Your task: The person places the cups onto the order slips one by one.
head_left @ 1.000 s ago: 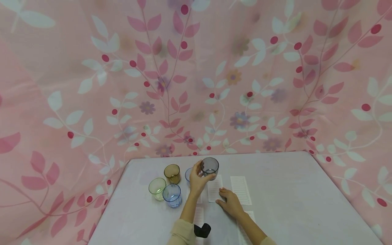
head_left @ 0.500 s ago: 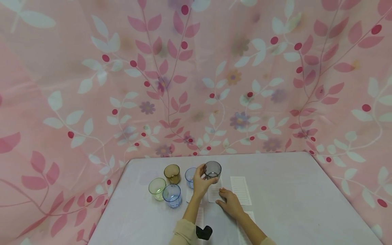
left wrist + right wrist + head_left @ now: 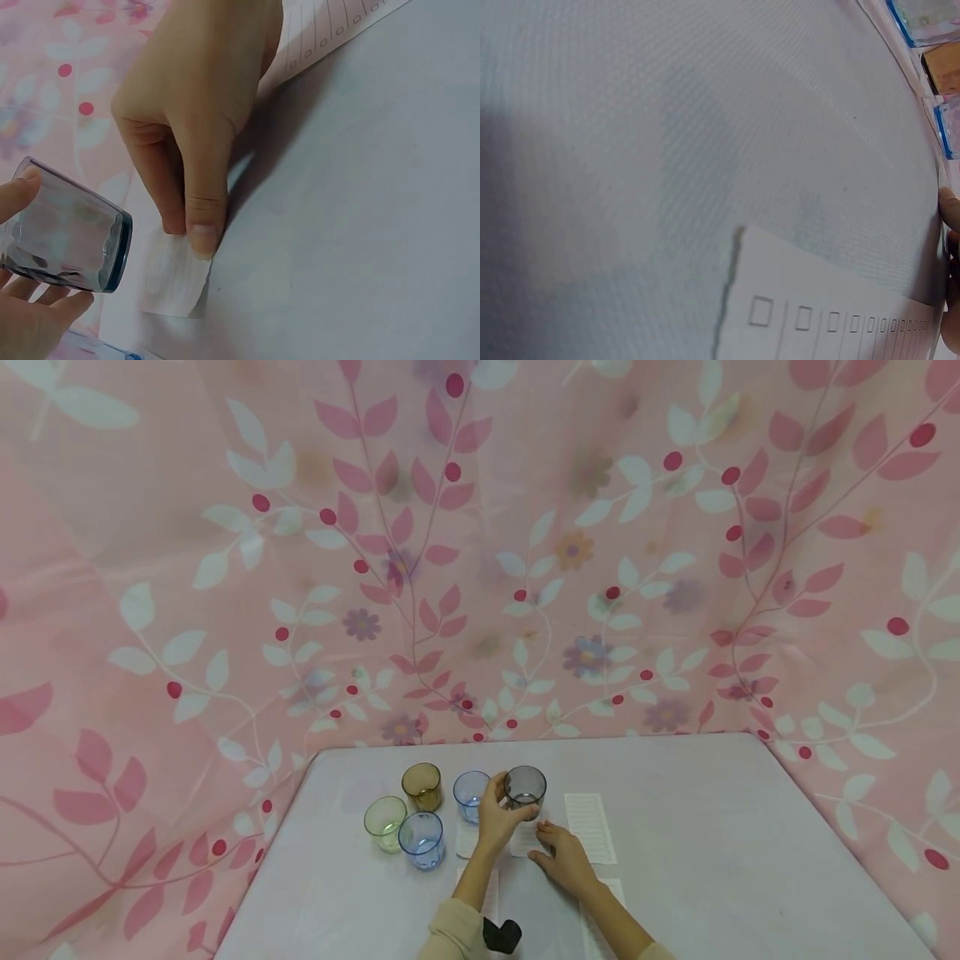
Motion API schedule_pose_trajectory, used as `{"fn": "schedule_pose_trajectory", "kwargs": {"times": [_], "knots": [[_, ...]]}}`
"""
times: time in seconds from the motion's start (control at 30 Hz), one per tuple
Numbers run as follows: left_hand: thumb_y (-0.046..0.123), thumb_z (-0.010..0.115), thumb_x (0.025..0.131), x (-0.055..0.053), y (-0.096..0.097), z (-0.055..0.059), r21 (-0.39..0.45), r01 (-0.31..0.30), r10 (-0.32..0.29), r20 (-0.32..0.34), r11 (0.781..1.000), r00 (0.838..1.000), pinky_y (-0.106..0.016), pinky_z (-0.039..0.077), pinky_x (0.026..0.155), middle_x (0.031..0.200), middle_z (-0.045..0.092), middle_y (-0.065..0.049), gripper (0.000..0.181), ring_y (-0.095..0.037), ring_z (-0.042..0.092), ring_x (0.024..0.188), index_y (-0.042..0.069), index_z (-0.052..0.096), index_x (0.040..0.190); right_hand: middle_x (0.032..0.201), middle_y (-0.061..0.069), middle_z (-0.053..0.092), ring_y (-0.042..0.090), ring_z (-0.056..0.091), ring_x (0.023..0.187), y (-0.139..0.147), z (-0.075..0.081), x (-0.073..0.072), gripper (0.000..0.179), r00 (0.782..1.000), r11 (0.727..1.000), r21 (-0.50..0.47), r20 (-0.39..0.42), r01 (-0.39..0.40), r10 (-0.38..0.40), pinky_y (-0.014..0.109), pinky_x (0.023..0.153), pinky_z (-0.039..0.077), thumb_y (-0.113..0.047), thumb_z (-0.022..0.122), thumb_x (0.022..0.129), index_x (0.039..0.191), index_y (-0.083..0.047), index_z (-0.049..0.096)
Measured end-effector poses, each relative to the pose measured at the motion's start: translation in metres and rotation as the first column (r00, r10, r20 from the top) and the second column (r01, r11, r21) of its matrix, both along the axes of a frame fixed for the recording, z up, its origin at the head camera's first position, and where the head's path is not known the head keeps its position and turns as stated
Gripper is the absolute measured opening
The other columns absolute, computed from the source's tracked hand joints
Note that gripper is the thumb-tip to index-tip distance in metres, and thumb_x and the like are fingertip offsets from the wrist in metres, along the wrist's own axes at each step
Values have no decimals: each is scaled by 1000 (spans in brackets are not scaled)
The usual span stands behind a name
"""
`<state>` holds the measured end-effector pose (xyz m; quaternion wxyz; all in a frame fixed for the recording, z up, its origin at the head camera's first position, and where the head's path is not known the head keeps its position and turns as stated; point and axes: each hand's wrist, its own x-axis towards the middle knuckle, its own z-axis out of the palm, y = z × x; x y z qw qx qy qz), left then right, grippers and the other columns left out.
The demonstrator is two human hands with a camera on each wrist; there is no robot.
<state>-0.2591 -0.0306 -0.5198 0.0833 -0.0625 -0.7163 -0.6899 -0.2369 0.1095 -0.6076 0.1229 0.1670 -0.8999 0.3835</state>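
Clasping a smoky-grey transparent tumbler (image 3: 527, 783) in left hand (image 3: 498, 821), partly hiding its side. Touching a half-covered rectangular white paper slip (image 3: 172, 283) with unclenched right hand (image 3: 567, 858).

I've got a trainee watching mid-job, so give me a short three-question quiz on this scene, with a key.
1. Multiple choice: in the head view, what colour is the leftmost glass? A) amber B) green C) gray
2. True or false: the right hand holds a blue glass.
3. Fill in: the left hand holds the ____ glass.

Key:
1. B.
2. False: the right hand touches a paper slip.
3. Gray: the gray glass is in the left hand.
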Motion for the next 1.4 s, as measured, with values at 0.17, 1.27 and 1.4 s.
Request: {"fn": "schedule_pose_trajectory", "kwargs": {"times": [0.17, 1.27, 1.4], "knots": [[-7, 76, 69, 5, 0, 3, -33, 1, -1, 5, 999, 1000, -61, 38, 98, 128, 47, -37, 69, -51, 43, 121, -18, 40, 127, 115, 23, 63, 39, 56, 113, 0, -2, -1, 39, 1000, 1000, 19, -5, 0, 0, 49, 93, 46, -11, 76, 77, 106, 12, 65], [-10, 74, 69, 8, -2, -13, -29, -11, 12, 15, 1000, 1000, -59, 34, 102, 130, 42, -40, 71, -53, 39, 123, -21, 37, 128, 118, 22, 62, 39, 54, 115, -2, -1, 1, 40, 1000, 999, 31, 11, 11, -11, 50, 95, 44, -13, 75, 79, 108, 11, 64], [-9, 74, 70, 9, -2, -13, -53, -17, 18, 18, 998, 1000, -58, 34, 102, 130, 42, -40, 71, -53, 39, 123, -22, 37, 128, 118, 23, 62, 39, 54, 115, -2, -1, 1, 41, 1000, 999, 36, 15, 10, -10, 50, 95, 44, -15, 75, 79, 109, 11, 64]]}}
